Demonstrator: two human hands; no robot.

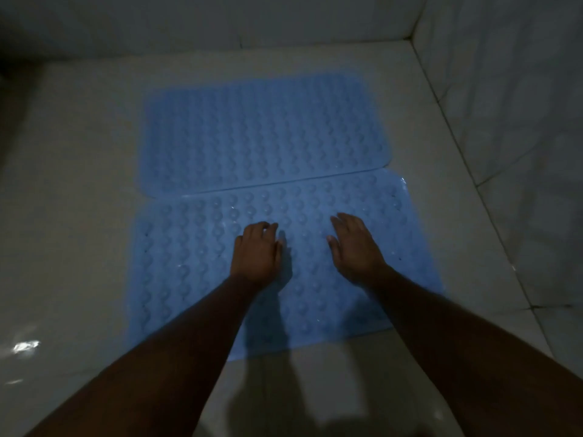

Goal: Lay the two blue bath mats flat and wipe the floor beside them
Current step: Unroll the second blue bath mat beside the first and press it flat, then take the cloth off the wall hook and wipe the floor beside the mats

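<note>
Two blue bath mats with rows of round bumps lie flat on the pale tiled floor, one behind the other, long edges touching. The far mat (262,134) sits toward the back wall. The near mat (189,263) lies closer to me, shifted slightly right. My left hand (257,253) rests palm down on the middle of the near mat, fingers curled a little. My right hand (355,244) lies flat on the same mat a short way to the right, fingers spread. Neither hand holds anything. My forearms cover part of the near mat's front edge.
The floor (79,216) is glossy and looks wet, with glints at the left. A tiled wall (504,105) rises on the right and another runs along the back, meeting in the far right corner. The scene is dim.
</note>
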